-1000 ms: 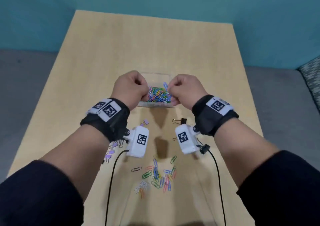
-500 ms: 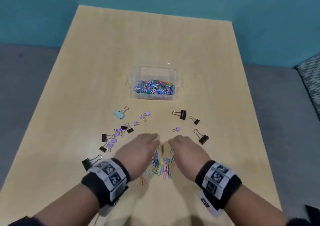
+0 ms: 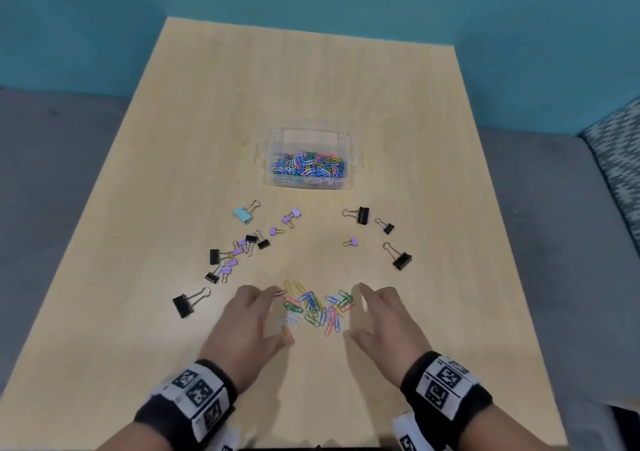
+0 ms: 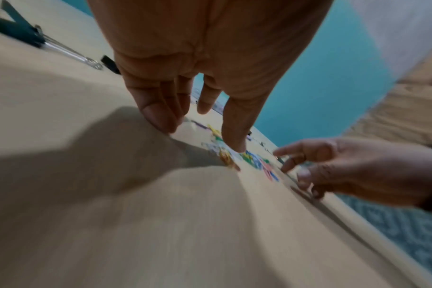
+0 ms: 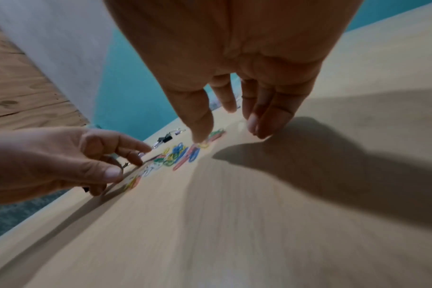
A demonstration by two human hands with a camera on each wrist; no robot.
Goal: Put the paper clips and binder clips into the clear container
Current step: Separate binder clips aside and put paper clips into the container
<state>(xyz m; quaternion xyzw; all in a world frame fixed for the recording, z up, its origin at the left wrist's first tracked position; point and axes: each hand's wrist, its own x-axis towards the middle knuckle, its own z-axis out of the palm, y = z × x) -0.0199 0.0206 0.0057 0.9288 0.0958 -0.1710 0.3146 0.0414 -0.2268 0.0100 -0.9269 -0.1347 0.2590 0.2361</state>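
A clear container [image 3: 346, 141] holding many coloured paper clips stands mid-table. A loose pile of coloured paper clips [image 3: 313, 308] lies near the table's front, seen too in the wrist views as the pile [image 4: 257, 161] and the pile [image 5: 180, 154]. My left hand [image 3: 254, 315] rests on the table just left of the pile, fingers spread and straight, holding nothing. My right hand [image 3: 382, 315] lies just right of it, likewise spread and empty. Black, purple and one light blue binder clip [image 3: 244, 212] are scattered between the pile and the container.
A large black binder clip [image 3: 187, 303] lies left of my left hand. More black binder clips [image 3: 400, 259] sit to the right. The wooden table [image 3: 311, 80] stretches bare behind the container, with a teal wall beyond and grey floor on both sides.
Both hands have left the container and come back to the near pile of paper clips. In the last half second they spread apart to either side of it.
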